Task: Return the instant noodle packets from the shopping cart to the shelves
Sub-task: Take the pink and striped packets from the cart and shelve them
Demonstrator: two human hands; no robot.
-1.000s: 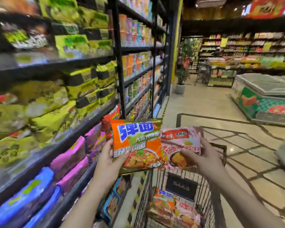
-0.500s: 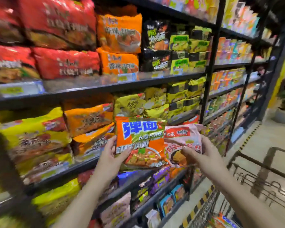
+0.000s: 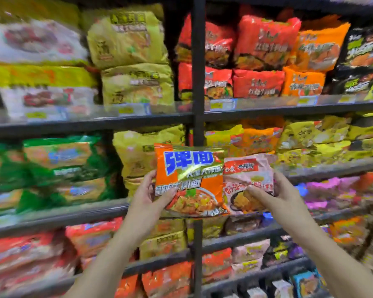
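Orange foil noodle packet (image 3: 188,179) in left hand (image 3: 145,197), pink plastic noodle packet (image 3: 249,183) in right hand (image 3: 282,195); view had swung from cart to black shelf upright (image 3: 198,82); shelving next.

The left hand (image 3: 145,195) grips the lower left edge of an orange foil instant noodle packet with blue lettering (image 3: 190,179), thumb on its front. Just beside it, the right hand (image 3: 276,196) pinches a pale pink plastic noodle packet (image 3: 249,179), whose left edge is overlapped by the orange one. Both are held upright before dark metal shelves (image 3: 91,123) stacked with yellow, red, green and orange noodle multipacks; a black vertical upright (image 3: 198,72) rises behind.
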